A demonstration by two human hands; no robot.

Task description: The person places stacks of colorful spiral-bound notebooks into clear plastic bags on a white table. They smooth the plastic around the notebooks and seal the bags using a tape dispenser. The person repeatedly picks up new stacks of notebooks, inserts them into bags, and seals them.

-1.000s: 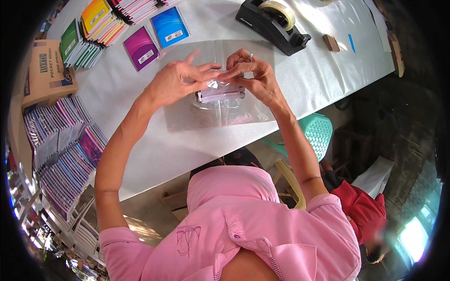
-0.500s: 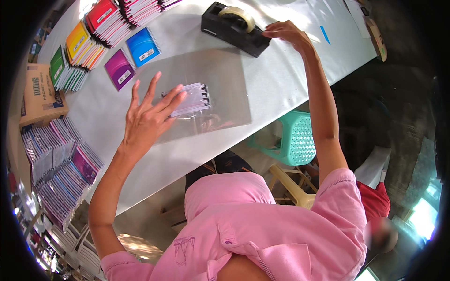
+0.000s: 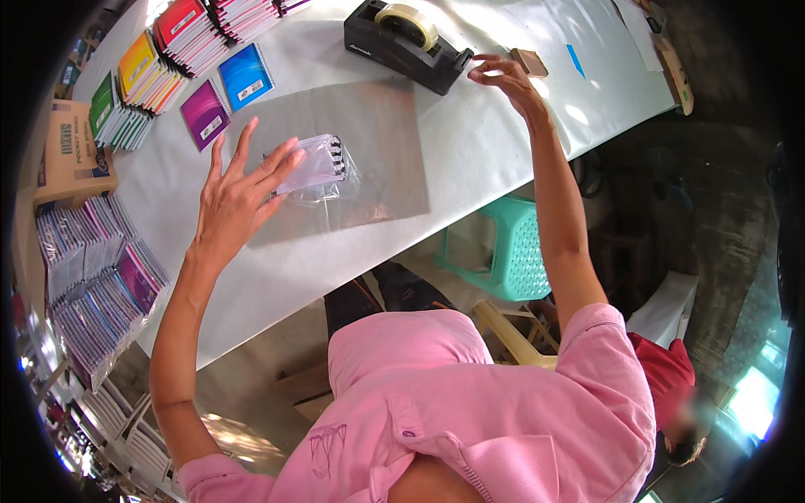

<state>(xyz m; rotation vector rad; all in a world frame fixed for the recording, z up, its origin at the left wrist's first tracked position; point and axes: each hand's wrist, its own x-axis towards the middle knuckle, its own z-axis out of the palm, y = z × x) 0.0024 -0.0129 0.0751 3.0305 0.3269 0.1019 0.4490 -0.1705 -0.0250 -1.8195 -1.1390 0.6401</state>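
Observation:
A small white spiral-bound notebook or bundle of them point(image 3: 312, 163), with a black binding, lies in crinkled clear plastic on a translucent mat point(image 3: 386, 193). My left hand point(image 3: 239, 189) has its fingers spread, the fingertips resting on the bundle's left end. At the far side of the table stands a black tape dispenser point(image 3: 394, 54) with a roll of tape point(image 3: 407, 25). Just right of its cutting end is my right hand point(image 3: 507, 81), thumb and fingers curled in a pinch. Whatever lies between those fingertips is too small to make out.
A purple notebook point(image 3: 205, 115) and a blue notebook point(image 3: 246, 77) lie beyond my left hand. Coloured notebook stacks point(image 3: 151, 71), a carton point(image 3: 75, 151) and wrapped notebooks point(image 3: 105, 293) line the left. A brown block point(image 3: 529, 62) sits behind my right hand; a green stool point(image 3: 516, 251) stands below the table edge.
My right hand has drawn slightly away from the dispenser's cutting end, uncovering the brown block behind it. My left hand stays on the bundle. The whole view has shifted a little.

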